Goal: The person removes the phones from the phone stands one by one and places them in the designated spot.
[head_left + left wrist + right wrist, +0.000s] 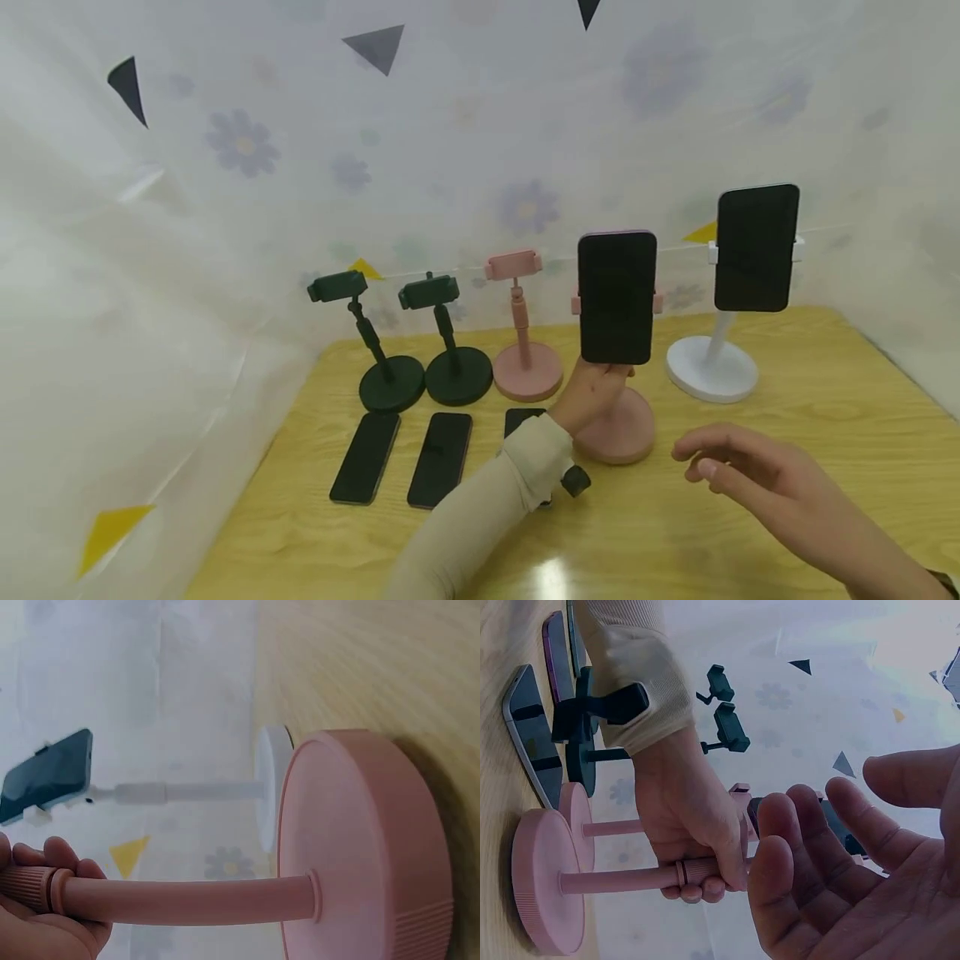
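Note:
My left hand [592, 398] grips the ribbed collar on the post of a pink phone stand [621, 433]. In the left wrist view the fingers curl round that post [187, 902], above the thick round base [337, 825]. A black-screened phone [617, 298] sits upright in the stand's clamp. Whether the base touches the table fully I cannot tell. To the right of the stand, my right hand [772, 483] hovers with loosely bent fingers and holds nothing. In the right wrist view its fingers [802, 847] are spread near the held post.
A white stand [712, 368] at the right bears another phone [757, 248]. Left of the held stand are a second pink stand [527, 371] and two dark green stands [459, 375], their clamps without phones. Several phones [441, 458] lie on the wooden table [300, 542], one partly behind my left sleeve.

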{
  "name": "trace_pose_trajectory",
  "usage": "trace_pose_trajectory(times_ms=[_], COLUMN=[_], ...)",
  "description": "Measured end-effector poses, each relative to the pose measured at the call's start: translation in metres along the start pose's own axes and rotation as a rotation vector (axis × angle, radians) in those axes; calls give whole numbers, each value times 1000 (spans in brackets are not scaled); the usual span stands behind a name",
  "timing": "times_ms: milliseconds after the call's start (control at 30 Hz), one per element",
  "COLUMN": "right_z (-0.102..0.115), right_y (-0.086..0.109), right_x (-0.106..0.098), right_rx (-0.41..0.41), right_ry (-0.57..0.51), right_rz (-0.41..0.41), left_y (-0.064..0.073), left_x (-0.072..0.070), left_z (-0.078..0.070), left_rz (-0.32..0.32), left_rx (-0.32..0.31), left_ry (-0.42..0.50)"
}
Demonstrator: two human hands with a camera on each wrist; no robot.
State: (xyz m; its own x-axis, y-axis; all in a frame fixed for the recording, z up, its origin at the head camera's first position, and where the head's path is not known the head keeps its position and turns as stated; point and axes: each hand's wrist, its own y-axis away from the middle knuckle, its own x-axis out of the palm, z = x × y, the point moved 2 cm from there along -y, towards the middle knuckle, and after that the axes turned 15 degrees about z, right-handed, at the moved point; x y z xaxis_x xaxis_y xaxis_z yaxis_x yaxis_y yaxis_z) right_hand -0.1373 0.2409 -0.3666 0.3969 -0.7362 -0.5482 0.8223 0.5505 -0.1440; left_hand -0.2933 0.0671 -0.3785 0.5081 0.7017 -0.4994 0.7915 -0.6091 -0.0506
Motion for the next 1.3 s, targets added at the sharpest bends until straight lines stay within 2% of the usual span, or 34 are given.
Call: trace_pose_trajectory(times_ms=[167, 400, 433, 633, 700, 867, 933, 1067, 1133, 1233, 1300], right_z=[5, 12, 14, 25, 29, 42, 50, 65, 70, 77, 80], right_y=[-3, -9, -9, -16, -19, -30, -37, -59, -72, -91, -102], right_x=[-6, -14, -15, -20, -21, -26, -29, -33, -35, -41, -47], right_rx=[-55, -102, -99, -86, -104, -194, -255, -382, -433, -399, -376], right_ry=[25, 10, 3, -2, -46, -263, -321, -374, -429, -478, -520], right_rz=[-39, -102, -115, -171, -189, -291, -299, -215, -143, -42, 61], left_y=[13, 29, 33, 57, 64, 79, 81, 83, 82, 80, 78], left_x=[10, 24, 25, 25, 26, 30, 31, 32, 30, 24, 18], left_z=[-3, -13, -15, -35, -37, -25, -22, -18, -15, -12, -10], left_rz=[37, 90, 91, 146, 136, 104, 116, 98, 98, 119, 158], left_rx=[64, 265, 272, 422, 412, 213, 184, 194, 171, 135, 148], left_ry=[18, 75, 68, 189, 155, 0, 25, 22, 36, 140, 231])
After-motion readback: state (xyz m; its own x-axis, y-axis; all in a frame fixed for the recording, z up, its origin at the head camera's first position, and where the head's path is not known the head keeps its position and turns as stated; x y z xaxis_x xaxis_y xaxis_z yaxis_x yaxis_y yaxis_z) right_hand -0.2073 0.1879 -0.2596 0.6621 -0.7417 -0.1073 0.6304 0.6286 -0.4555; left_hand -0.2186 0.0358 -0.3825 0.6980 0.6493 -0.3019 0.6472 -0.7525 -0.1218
